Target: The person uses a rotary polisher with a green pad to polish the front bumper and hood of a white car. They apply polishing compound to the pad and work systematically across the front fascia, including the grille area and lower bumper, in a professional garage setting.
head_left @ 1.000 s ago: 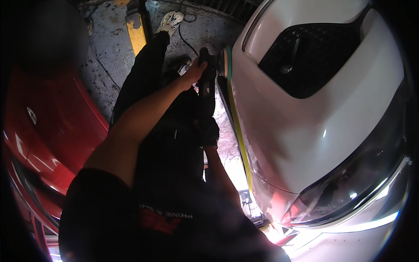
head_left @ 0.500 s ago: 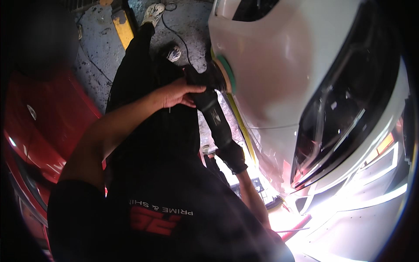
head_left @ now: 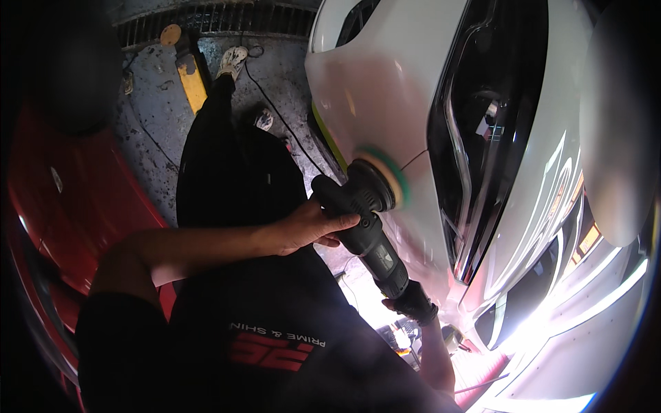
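A black electric polisher (head_left: 381, 256) is held between my two hands, its round pad (head_left: 390, 175), green and cream, set against the white car's body panel (head_left: 372, 103) beside the headlight. My bare left hand (head_left: 303, 228) is closed over the front of the tool's body, thumb on top, just behind the pad head. At the tail end, my right hand (head_left: 414, 303), in a black glove, wraps round the handle. The face of the pad is hidden against the panel. A hazy, dull patch covers part of the white paint around and beyond the pad.
The dark headlight (head_left: 482, 131) lies right of the pad. A power cord (head_left: 275, 110) trails over the grey floor (head_left: 155, 89). Behind my left arm stands a red car (head_left: 82, 199). A yellow metal arm (head_left: 191, 82) lies farther off. Bright lamp glare (head_left: 530, 330) fills the lower right.
Both hands have carried the polisher nearer and to the right along the white panel, closer to the headlight. The view has shifted a little too. Each hand keeps its hold.
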A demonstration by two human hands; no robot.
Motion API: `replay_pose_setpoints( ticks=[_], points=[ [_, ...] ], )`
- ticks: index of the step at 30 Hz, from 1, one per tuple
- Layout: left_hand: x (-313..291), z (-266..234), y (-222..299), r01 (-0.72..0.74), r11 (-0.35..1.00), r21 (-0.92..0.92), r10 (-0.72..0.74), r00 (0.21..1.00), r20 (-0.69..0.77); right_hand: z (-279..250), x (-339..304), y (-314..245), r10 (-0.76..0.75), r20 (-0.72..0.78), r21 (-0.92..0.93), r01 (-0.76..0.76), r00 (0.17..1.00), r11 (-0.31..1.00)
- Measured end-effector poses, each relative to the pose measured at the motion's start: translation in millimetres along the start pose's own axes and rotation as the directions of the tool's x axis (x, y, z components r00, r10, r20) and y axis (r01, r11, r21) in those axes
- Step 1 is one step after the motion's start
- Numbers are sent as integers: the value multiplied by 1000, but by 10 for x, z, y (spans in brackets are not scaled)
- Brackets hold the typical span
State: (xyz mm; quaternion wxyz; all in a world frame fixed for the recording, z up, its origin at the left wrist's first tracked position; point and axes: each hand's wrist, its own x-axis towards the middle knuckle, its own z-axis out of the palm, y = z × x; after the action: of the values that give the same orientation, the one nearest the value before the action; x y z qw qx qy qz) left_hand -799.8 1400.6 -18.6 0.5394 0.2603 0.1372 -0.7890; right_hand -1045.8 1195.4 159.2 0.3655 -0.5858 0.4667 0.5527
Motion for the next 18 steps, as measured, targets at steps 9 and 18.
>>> replay_pose_setpoints(
  ticks=[9,18],
  points=[
    [52,-509,286,-196,970,147,217,966,-142,319,499,-446,-67,-58,75,72,996,995],
    [226,-1171,572,-169,965,199,213,951,-224,549,1112,-1018,-161,-142,147,181,977,972]
  ],
)
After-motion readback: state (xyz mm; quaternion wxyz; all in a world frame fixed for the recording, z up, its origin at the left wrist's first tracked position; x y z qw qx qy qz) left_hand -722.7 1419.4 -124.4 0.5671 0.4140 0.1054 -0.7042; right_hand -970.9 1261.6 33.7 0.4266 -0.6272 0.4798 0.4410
